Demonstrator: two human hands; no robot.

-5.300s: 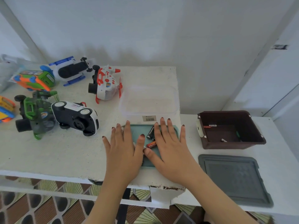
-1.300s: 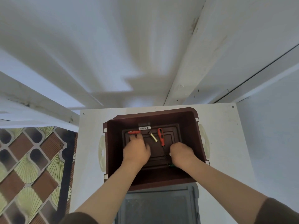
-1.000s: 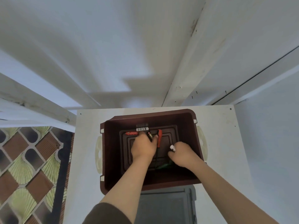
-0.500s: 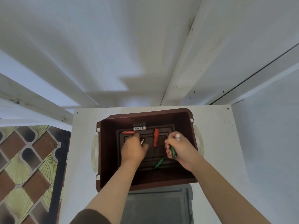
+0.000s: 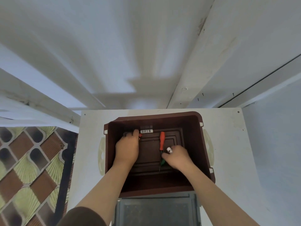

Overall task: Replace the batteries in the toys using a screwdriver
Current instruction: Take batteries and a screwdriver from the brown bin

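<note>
A brown plastic bin stands on the white table, and both my hands are inside it. My left hand reaches to the far left of the bin floor, its fingers curled over a small red item that is mostly hidden. A white battery lies against the far wall, right beside that hand. An orange-handled screwdriver lies in the middle. My right hand grips a white-capped tool; one fingertip touches a green-handled screwdriver lying on the floor of the bin.
A grey lid lies flat on the white table, just in front of the bin. The table's left edge drops to a patterned tile floor. White walls close in behind and on the right. The toys are out of view.
My left hand has slid to the bin's far-left corner onto the red item. My right hand has dropped lower, onto the green screwdriver. Seconds ago both hands lay on a tray by the toys.
</note>
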